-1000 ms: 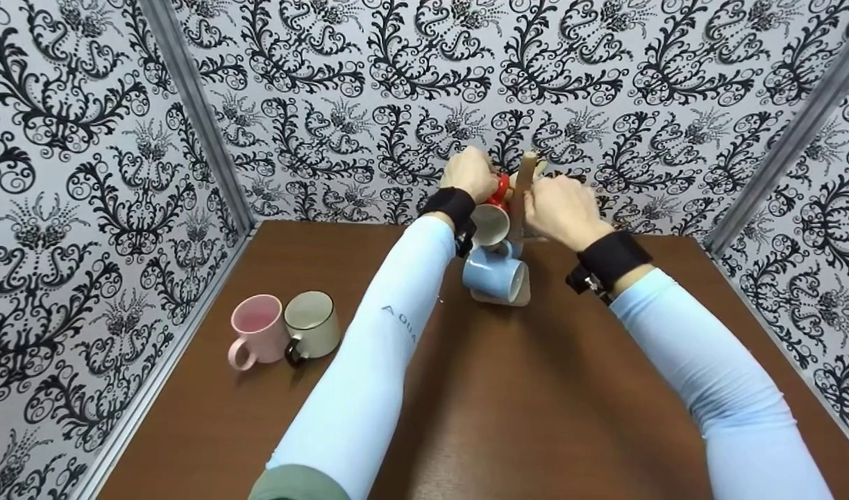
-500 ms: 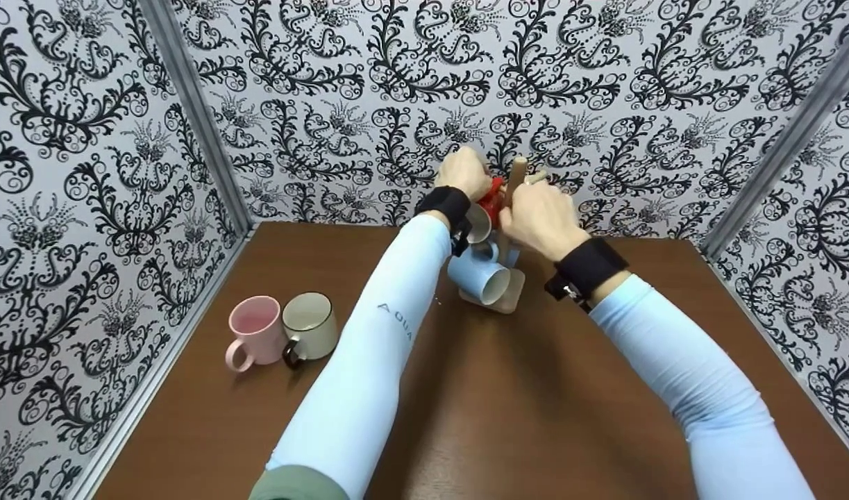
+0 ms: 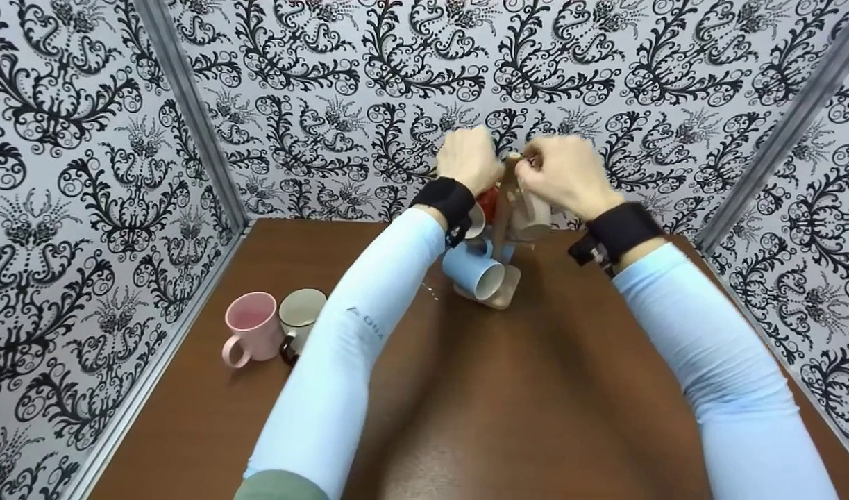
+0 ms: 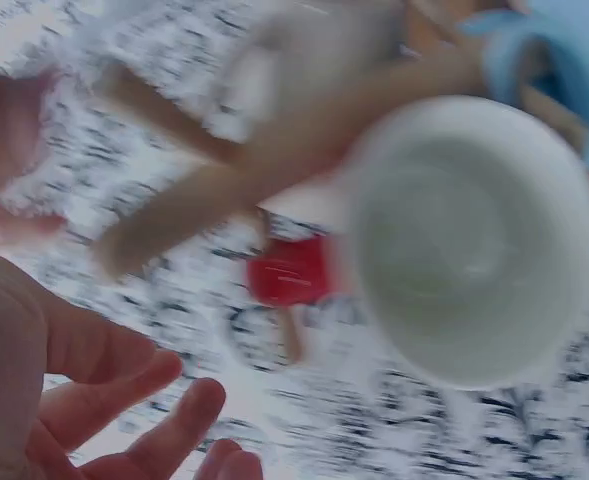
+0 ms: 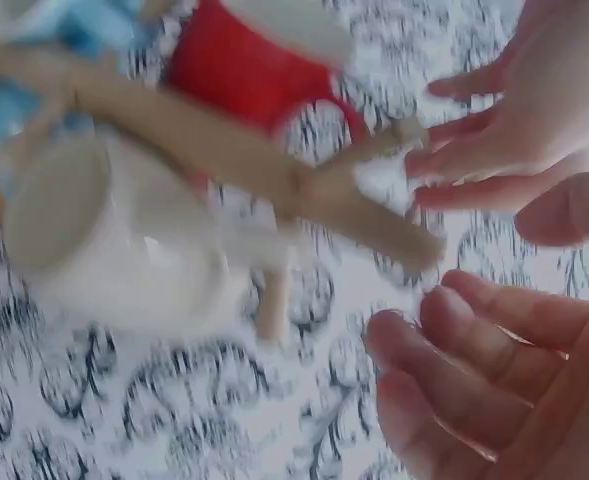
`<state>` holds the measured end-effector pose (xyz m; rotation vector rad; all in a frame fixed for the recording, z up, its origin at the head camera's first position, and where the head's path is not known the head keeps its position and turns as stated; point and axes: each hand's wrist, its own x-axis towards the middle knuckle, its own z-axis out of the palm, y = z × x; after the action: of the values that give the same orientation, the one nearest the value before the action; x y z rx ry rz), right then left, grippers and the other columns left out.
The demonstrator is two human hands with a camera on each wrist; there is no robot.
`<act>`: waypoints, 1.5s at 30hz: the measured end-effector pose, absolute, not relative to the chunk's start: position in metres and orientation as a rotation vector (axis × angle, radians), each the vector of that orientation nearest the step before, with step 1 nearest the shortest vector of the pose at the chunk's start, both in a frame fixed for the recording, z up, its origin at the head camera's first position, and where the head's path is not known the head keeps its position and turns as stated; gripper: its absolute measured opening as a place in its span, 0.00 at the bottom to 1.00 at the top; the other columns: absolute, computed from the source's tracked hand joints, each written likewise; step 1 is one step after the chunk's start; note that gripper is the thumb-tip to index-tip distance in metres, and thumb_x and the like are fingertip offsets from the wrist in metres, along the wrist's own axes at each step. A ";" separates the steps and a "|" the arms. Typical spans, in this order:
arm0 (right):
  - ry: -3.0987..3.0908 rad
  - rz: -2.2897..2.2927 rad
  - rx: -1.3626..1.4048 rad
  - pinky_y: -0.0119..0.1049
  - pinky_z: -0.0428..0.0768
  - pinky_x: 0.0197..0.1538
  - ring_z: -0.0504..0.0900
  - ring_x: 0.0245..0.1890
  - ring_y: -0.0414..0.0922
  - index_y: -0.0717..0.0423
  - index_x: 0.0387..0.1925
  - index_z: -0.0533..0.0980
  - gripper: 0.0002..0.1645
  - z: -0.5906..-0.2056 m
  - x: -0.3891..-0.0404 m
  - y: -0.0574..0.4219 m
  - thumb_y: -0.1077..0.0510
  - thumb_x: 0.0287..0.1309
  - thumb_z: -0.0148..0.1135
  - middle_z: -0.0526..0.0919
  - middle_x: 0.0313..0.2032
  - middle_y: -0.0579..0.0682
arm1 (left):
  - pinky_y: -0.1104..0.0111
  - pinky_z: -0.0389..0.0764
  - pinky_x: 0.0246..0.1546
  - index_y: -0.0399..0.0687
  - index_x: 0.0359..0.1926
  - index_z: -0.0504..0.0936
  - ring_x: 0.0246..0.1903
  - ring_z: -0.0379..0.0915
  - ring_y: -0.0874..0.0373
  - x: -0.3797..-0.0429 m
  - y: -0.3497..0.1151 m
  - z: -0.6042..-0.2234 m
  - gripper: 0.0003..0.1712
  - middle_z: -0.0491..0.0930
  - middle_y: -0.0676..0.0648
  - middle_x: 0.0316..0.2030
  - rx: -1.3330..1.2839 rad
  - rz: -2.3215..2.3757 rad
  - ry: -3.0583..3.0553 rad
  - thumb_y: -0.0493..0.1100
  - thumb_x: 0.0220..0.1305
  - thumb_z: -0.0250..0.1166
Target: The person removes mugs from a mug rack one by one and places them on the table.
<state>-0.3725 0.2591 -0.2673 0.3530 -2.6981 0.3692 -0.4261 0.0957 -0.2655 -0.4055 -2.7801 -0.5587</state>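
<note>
A wooden mug tree [image 3: 500, 232] stands at the back of the table. On it hang a red mug [image 5: 254, 75], a white mug [image 5: 124, 235] and light blue mugs, one light blue mug [image 3: 469, 269] low in front. My left hand [image 3: 469, 160] is beside the top of the post, fingers loosely bent and holding nothing in the left wrist view. On the other side, my right hand [image 3: 563, 173] is also off the mugs, its fingers [image 5: 454, 350] relaxed near the post's tip. The white mug's handle is looped over a peg. Wrist views are blurred.
A pink mug [image 3: 255, 330] and a cream mug [image 3: 300, 312] with a dark handle stand upright on the brown table [image 3: 521, 403] at the left. My left sleeve partly covers the cream mug. Patterned walls [image 3: 327, 104] close in the back and sides.
Both hands have risen from around the pegs to the post's top. The tree has turned and shifted slightly left. The white mug shows at its right now, clear of the right hand.
</note>
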 end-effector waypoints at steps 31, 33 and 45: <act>-2.627 0.356 0.497 0.55 0.82 0.44 0.83 0.38 0.61 0.63 0.46 0.88 0.13 -0.315 -0.419 0.283 0.64 0.65 0.62 0.86 0.37 0.63 | 0.61 0.88 0.44 0.47 0.57 0.84 0.48 0.86 0.50 -0.393 0.126 -0.295 0.27 0.88 0.43 0.52 -0.537 -0.265 -2.764 0.52 0.60 0.77; -2.631 0.367 0.484 0.54 0.83 0.45 0.85 0.40 0.60 0.62 0.48 0.88 0.13 -0.315 -0.416 0.280 0.64 0.65 0.63 0.87 0.40 0.63 | 0.61 0.87 0.45 0.47 0.59 0.84 0.48 0.86 0.50 -0.395 0.120 -0.294 0.35 0.87 0.43 0.52 -0.538 -0.263 -2.771 0.54 0.52 0.83; -2.562 0.353 0.412 0.51 0.86 0.37 0.88 0.34 0.58 0.59 0.40 0.90 0.09 -0.317 -0.403 0.257 0.58 0.65 0.70 0.90 0.37 0.60 | 0.56 0.87 0.49 0.45 0.51 0.88 0.48 0.87 0.45 -0.415 0.086 -0.297 0.15 0.88 0.40 0.50 -0.542 -0.316 -2.733 0.47 0.73 0.63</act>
<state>-0.4027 0.2565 -0.3174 0.4116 -2.5619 0.3535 -0.4149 0.0856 -0.2970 -0.5423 -2.7332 -0.3156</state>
